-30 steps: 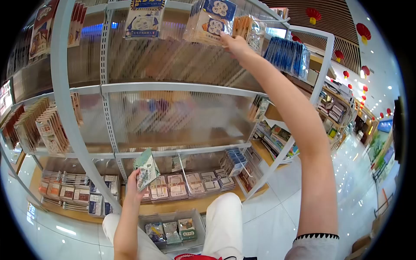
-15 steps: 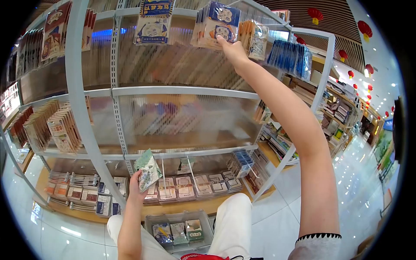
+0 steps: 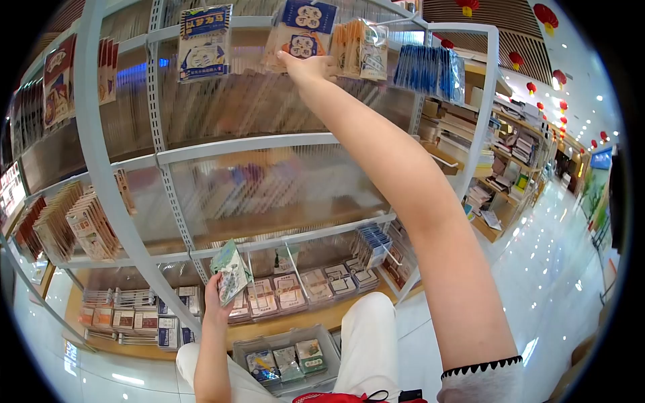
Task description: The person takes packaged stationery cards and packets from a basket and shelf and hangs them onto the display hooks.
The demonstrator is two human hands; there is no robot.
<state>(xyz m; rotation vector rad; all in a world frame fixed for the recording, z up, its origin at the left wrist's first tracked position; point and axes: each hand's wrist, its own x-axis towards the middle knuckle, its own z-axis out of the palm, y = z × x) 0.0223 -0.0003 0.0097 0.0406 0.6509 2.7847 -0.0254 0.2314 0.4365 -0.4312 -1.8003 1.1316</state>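
My left hand, low in front of the rack, is closed on a green illustrated packet. My right hand reaches up to the top row. Its thumb presses the front of a hanging blue-and-white packet with orange print, and the other fingers bend around its lower right side, partly hidden. Just right of that hand hang orange-edged packets in clear sleeves. Another blue-and-yellow packet hangs to the left.
A grey plastic bin holding several packets stands on the floor between my knees. White rack posts and a crossbar frame the hooks. Boxed packets line the bottom shelf. Blue packets hang at upper right.
The view has turned to the right, so the rack sits further left. My right hand stays at the blue-and-white packet, its fingers now spread further around its side. My left hand keeps the green packet.
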